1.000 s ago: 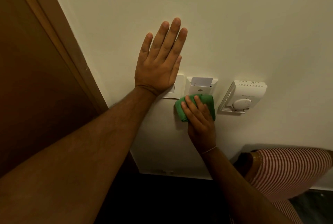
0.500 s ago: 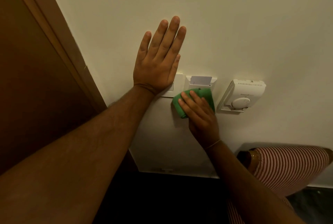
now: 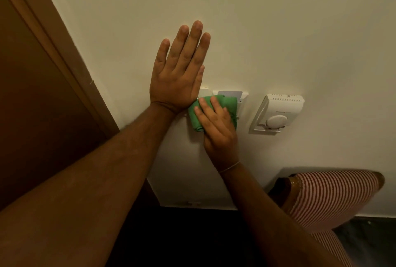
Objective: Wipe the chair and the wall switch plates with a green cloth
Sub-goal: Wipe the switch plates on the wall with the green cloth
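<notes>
My left hand [image 3: 179, 73] lies flat against the cream wall, fingers spread and pointing up, its heel covering part of a white switch plate [image 3: 204, 91]. My right hand [image 3: 216, 125] presses a folded green cloth [image 3: 227, 104] onto the key-card holder plate [image 3: 233, 94] just right of the switch. The cloth hides most of both plates; only their top edges and a card show. A chair [image 3: 334, 198] with red-and-white striped upholstery stands low on the right against the wall.
A white thermostat [image 3: 277, 114] with a round dial is mounted right of the plates. A brown wooden door and its frame [image 3: 64, 56] run along the left. The floor below is dark.
My right hand has slid the green cloth up and to the left, from below the card holder onto the plates. My left hand stays flat on the wall.
</notes>
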`<state>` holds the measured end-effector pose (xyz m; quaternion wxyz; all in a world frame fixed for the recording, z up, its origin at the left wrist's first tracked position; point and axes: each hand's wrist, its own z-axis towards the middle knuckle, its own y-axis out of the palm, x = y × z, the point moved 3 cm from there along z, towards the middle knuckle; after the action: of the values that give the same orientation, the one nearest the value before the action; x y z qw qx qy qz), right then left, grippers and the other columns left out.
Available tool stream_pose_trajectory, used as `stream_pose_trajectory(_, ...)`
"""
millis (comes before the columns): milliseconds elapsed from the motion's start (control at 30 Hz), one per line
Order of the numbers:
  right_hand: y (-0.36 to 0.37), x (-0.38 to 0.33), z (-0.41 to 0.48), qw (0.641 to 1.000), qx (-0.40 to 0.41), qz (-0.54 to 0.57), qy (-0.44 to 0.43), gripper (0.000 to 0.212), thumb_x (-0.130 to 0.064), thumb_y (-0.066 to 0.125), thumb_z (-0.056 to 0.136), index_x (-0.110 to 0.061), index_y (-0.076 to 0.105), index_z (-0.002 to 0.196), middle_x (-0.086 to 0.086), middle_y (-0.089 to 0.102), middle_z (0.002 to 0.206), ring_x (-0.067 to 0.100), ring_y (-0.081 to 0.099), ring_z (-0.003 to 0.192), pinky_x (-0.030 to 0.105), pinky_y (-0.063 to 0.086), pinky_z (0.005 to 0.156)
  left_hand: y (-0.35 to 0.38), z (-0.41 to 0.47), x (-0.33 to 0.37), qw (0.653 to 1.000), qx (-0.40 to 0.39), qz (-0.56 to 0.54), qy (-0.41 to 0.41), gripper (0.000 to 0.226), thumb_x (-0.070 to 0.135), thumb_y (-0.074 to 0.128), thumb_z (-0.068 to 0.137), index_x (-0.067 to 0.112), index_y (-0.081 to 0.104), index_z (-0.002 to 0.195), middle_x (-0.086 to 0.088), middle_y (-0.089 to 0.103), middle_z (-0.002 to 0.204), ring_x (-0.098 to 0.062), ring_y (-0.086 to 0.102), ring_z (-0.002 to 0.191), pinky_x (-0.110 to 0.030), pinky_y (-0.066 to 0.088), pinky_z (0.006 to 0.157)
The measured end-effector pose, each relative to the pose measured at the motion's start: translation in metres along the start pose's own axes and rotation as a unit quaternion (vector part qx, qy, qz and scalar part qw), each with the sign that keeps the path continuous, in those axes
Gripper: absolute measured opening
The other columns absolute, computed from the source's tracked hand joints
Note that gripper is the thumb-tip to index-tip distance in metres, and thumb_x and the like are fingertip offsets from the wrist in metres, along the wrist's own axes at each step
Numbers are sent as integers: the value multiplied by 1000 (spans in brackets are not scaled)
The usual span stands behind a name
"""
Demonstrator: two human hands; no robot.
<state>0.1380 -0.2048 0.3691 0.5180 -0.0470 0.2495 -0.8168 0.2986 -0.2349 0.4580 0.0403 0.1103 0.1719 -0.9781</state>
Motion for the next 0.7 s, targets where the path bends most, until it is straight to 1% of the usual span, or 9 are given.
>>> stream_pose_trajectory(100,-14,20,-16,999,-20,-35,-15,39,-4,50,111,-8,58,149,10,54,158,25,38,157,43,25,131,-1,1,-1,1000,-9,-9,2,74,28,43,114,19,5,177,1,-13,183,-19,-8,171,-45,0,139)
stream_pose_trajectory(167,-26,33,-30,999,-11,-50,13,36,-8,46,114,-7,58,148,12,55,157,27,40,156,45,25,132,-1,1,-1,1000,-9,-3,4,74,29,42,114,19,5,177,2,-16,183,-19,-8,171,-45,-1,139)
stream_pose_trajectory(233,-31,42,-40,997,-3,-48,52,37,-2,47,112,-6,58,148,12,55,157,29,39,157,49,25,132,0,3,-1,1000,-13,-6,-1,74,29,41,115,19,3,177,2,-18,183,-19,-10,171,-45,-2,139)
stream_pose_trajectory(300,-32,44,-46,996,-23,-41,72,46,6,52,106,-7,55,150,12,52,159,30,37,158,52,25,132,-1,4,-1,1000,-22,-14,-8,74,29,40,115,19,1,177,2,-20,183,-19,-12,170,-45,-4,139)
stream_pose_trajectory(433,-42,35,-43,992,-92,-14,87,51,2,52,103,-9,52,153,9,47,163,27,32,161,59,31,129,-9,7,1,998,-59,-6,-11,77,30,36,115,20,-11,176,2,-30,180,-18,-23,168,-42,-15,137)
stream_pose_trajectory(533,-66,21,-23,989,-111,22,100,56,8,54,100,-6,51,155,11,46,164,29,32,160,60,33,127,-17,10,3,996,-91,-12,-18,79,30,36,116,22,-17,174,4,-34,179,-16,-27,167,-40,-19,136)
stream_pose_trajectory(600,-92,11,6,993,-86,30,77,58,12,55,99,-4,50,155,13,45,165,30,32,160,58,30,129,-26,13,4,992,-115,-40,-23,79,29,37,116,24,-16,174,5,-31,180,-16,-25,168,-41,-16,136)
stream_pose_trajectory(633,-107,7,25,996,-71,24,57,56,11,52,100,-2,51,154,15,45,165,33,31,161,57,28,131,-31,13,4,990,-126,-57,-25,78,28,39,117,23,-10,176,3,-24,182,-18,-18,170,-42,-11,138)
stream_pose_trajectory(700,-135,2,66,999,-44,0,8,44,-4,39,110,0,55,151,20,44,164,40,30,160,59,24,132,-45,16,7,988,-129,-79,-27,71,26,44,115,16,12,178,-6,5,186,-25,6,172,-47,6,139)
